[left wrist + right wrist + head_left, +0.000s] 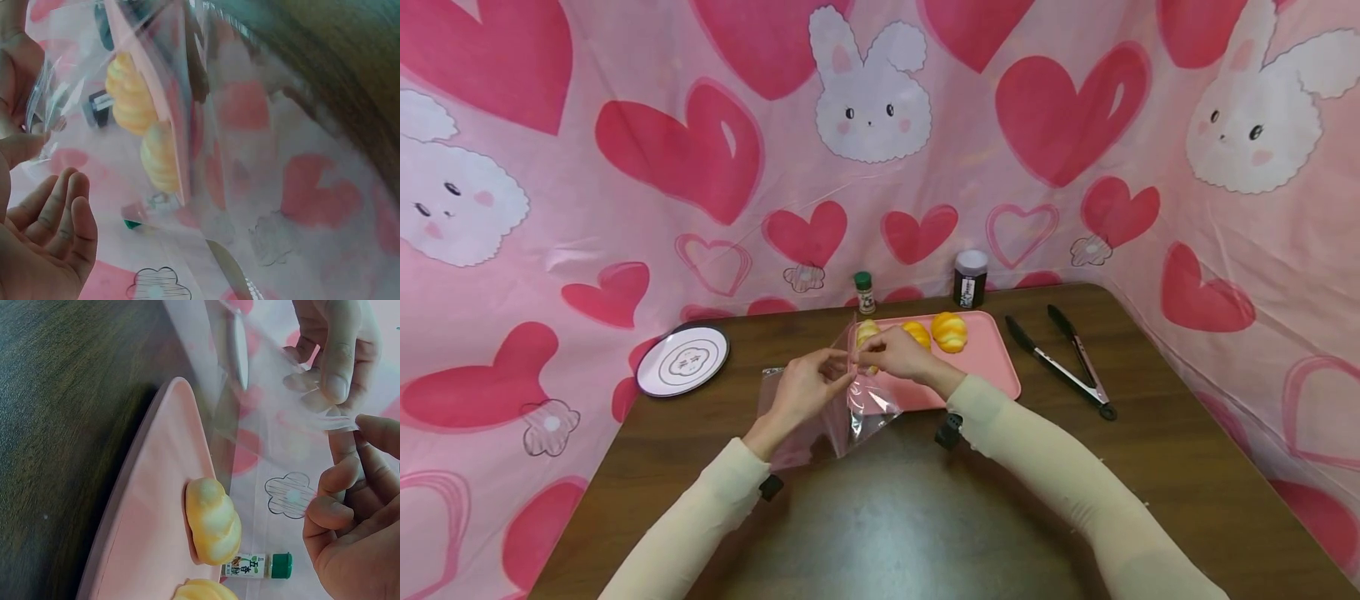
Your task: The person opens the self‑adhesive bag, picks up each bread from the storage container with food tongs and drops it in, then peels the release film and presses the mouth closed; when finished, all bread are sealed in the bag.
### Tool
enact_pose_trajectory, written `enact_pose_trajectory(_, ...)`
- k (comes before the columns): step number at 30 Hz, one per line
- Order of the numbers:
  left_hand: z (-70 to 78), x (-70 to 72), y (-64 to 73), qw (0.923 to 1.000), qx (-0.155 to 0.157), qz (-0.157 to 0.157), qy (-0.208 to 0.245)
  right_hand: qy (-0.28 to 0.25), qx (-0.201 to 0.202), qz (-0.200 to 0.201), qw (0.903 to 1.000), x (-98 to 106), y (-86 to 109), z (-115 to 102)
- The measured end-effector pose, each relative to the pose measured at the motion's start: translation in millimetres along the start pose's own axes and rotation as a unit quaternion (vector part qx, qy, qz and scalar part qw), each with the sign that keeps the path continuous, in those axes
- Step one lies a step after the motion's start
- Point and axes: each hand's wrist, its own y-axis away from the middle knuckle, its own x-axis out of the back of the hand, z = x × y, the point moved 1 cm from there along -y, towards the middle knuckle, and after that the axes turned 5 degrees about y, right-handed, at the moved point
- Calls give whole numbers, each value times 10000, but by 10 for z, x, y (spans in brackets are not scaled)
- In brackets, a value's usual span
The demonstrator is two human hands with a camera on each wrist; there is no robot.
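Note:
A clear plastic bag (pixel 861 408) hangs between my two hands over the table, close to the near left part of the tray. My left hand (pixel 808 385) pinches its upper edge with thumb and fingers. Right across from it, my right hand (pixel 901 354) pinches the same edge between thumb and index finger, as the right wrist view shows. The pink tray (pixel 987 367) lies beyond and to the right of the bag. On it are three yellow bread rolls (pixel 950 332); the leftmost roll (pixel 214 520) is partly covered by my right hand in the head view.
Black-tipped tongs (pixel 1071 367) lie spread right of the tray. A white plate (pixel 685 360) sits at the table's left edge. Behind the tray stand a green-capped seasoning bottle (pixel 865 293) and a dark jar with a pale lid (pixel 970 279), near the heart-patterned cloth wall (pixel 865 183).

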Motion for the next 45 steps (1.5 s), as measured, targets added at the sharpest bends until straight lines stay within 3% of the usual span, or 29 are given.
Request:
enact_pose_trajectory(7, 34, 32, 20, 9998, -151, 102, 74, -131, 51, -90, 9999, 5, 6, 15)
enact_pose_trajectory(18, 50, 25, -16, 9996, 133, -84, 228, -25, 133, -51, 9999, 7, -2, 32)
enact_pose_trajectory(23, 40, 22, -16, 9997, 121, 27, 204, 155, 112, 2, 9998, 16, -3, 42)
enact_pose_trajectory(30, 73, 77, -44, 9988, -216, 267, -338, 364, 126, 124, 9992, 37, -1, 47)
enact_pose_trajectory(37, 86, 127, -100, 9952, -121, 337, -908, 172, -141, 91, 9997, 52, 9, 57)
enact_pose_trajectory(45, 97, 193, -106, 9933, -326, 234, -1087, 366, -254, 234, 9987, 84, 17, 86)
